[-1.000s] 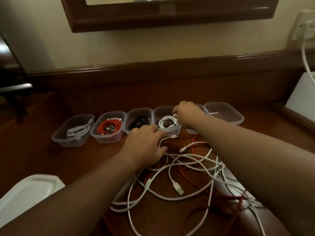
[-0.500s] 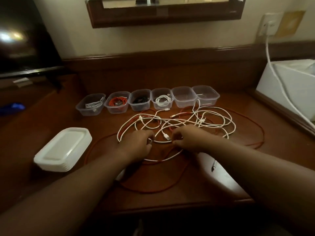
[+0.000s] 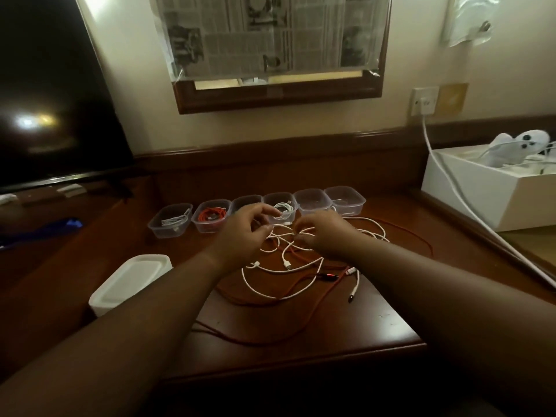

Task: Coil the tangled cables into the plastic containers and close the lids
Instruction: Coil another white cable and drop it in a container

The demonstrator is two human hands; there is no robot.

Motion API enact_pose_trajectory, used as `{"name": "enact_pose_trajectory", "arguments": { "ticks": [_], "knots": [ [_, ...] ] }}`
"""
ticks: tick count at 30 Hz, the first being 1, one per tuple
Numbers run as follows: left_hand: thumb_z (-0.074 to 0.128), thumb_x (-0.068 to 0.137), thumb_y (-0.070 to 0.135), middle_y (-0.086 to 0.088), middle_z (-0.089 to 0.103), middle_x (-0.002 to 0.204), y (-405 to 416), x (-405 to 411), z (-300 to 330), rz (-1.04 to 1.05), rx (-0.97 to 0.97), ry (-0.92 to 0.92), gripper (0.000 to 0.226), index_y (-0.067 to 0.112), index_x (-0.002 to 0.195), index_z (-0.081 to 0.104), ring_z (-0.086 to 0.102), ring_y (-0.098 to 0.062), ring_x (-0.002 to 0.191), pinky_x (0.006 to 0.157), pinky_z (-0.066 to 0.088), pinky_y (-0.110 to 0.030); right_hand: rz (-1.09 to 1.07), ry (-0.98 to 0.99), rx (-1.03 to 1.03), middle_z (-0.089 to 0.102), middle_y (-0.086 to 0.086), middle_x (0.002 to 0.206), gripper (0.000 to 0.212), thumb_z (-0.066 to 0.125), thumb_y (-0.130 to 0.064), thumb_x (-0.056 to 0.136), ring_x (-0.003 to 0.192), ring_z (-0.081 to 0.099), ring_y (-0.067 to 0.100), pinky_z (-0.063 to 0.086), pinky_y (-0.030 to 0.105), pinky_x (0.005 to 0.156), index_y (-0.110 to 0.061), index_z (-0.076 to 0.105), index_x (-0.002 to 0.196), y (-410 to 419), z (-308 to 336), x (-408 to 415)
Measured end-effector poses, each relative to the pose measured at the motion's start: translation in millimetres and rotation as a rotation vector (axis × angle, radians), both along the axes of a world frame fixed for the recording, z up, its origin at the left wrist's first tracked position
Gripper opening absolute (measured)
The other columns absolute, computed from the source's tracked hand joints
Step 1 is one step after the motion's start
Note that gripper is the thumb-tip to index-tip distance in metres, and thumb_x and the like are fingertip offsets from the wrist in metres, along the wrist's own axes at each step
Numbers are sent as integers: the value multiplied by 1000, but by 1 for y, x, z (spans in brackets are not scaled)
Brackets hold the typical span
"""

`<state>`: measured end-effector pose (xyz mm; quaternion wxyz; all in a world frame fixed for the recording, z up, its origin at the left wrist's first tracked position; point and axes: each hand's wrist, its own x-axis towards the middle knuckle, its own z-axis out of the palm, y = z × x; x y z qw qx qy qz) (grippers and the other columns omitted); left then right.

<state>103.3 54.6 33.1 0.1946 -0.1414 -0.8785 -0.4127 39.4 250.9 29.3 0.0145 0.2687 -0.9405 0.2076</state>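
A tangle of white cables (image 3: 288, 260) lies over a long orange cable (image 3: 304, 314) on the brown desk. My left hand (image 3: 243, 236) and my right hand (image 3: 325, 236) hover over the tangle, each pinching a white strand between curled fingers. Behind them stands a row of several clear plastic containers (image 3: 344, 201). The leftmost (image 3: 170, 219) holds a white coil, the one beside it (image 3: 210, 218) an orange coil, and one behind my hands (image 3: 281, 207) another white coil. The two at the right end look empty. A stack of white lids (image 3: 132, 279) sits at the front left.
A dark TV screen (image 3: 51, 94) fills the left. A white box (image 3: 493, 191) stands at the right with a white cord (image 3: 457, 191) running from a wall socket across it. A framed mirror (image 3: 276, 52) hangs above. The desk's front edge (image 3: 294, 368) is close.
Both hands have lifted slightly and moved toward the containers, raising white strands off the desk. The camera has tilted up, showing more wall and mirror.
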Motion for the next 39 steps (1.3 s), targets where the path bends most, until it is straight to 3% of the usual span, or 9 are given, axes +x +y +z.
{"name": "enact_pose_trajectory", "arguments": {
  "ticks": [5, 12, 15, 18, 22, 27, 32, 36, 39],
  "knots": [
    [63, 94, 6, -1, 66, 97, -11, 3, 2, 59, -25, -31, 22, 17, 112, 67, 64, -9, 81, 65, 52, -15, -64, -18, -390, 60, 0, 93, 3, 49, -25, 102, 80, 60, 13, 48, 22, 62, -24, 52, 101, 2, 20, 5],
    [53, 101, 29, 0, 66, 86, -50, -12, -7, 299, -420, -81, 24, 14, 105, 71, 57, -12, 76, 65, 41, -29, -80, -29, -867, 54, 4, 86, 7, 46, -22, 103, 75, 55, 18, 49, 29, 64, -19, 49, 98, 1, 33, 14],
    [51, 102, 31, -6, 69, 94, -51, -23, 9, 418, -303, -16, 25, 15, 108, 70, 58, -15, 77, 64, 39, -28, -46, -138, -903, 52, 4, 81, 13, 55, -25, 99, 72, 51, 19, 46, 33, 65, -19, 50, 89, -3, 36, 18],
    [53, 101, 35, -5, 70, 85, -41, -30, 43, 487, -112, 119, 27, 16, 105, 71, 64, -18, 73, 63, 52, -32, -4, -206, -724, 50, 3, 73, 21, 63, -22, 95, 64, 49, 15, 44, 24, 58, -17, 49, 80, -8, 37, 22],
    [58, 98, 39, 1, 67, 75, -17, -32, 87, 388, 110, 168, 27, 17, 106, 72, 69, -18, 70, 66, 62, -41, 29, -296, -603, 63, 4, 89, 17, 67, -26, 92, 74, 60, 10, 50, 21, 63, -15, 56, 99, -21, 32, 26],
    [57, 99, 33, -4, 66, 89, 20, -23, 114, 199, 100, 189, 27, 13, 114, 67, 66, -11, 78, 61, 58, -25, 94, -406, -752, 62, 5, 103, 46, 71, -28, 89, 62, 62, -3, 45, 13, 52, -21, 52, 131, -34, 32, 25],
    [59, 98, 27, -4, 66, 86, 37, -14, 114, 22, 195, 165, 14, 17, 104, 65, 65, -9, 71, 63, 57, -22, 86, -431, -822, 65, 5, 92, 15, 58, -24, 99, 57, 58, -1, 43, 13, 49, -15, 65, 107, -41, 43, 24],
    [55, 100, 19, -10, 66, 90, 33, -14, 98, 46, 326, 167, 14, 13, 104, 67, 64, -13, 80, 74, 57, -28, 15, -469, -985, 68, 10, 90, 29, 48, -29, 103, 48, 52, 3, 42, 17, 44, -7, 67, 107, -40, 51, 19],
    [45, 100, 5, -12, 66, 98, 24, -19, 74, 20, 408, -45, 25, 11, 112, 66, 67, -22, 90, 82, 58, -34, -58, -502, -1073, 70, 9, 94, 31, 47, -37, 103, 52, 53, 5, 42, 24, 52, -13, 66, 110, -36, 55, 11]
  ]
}}
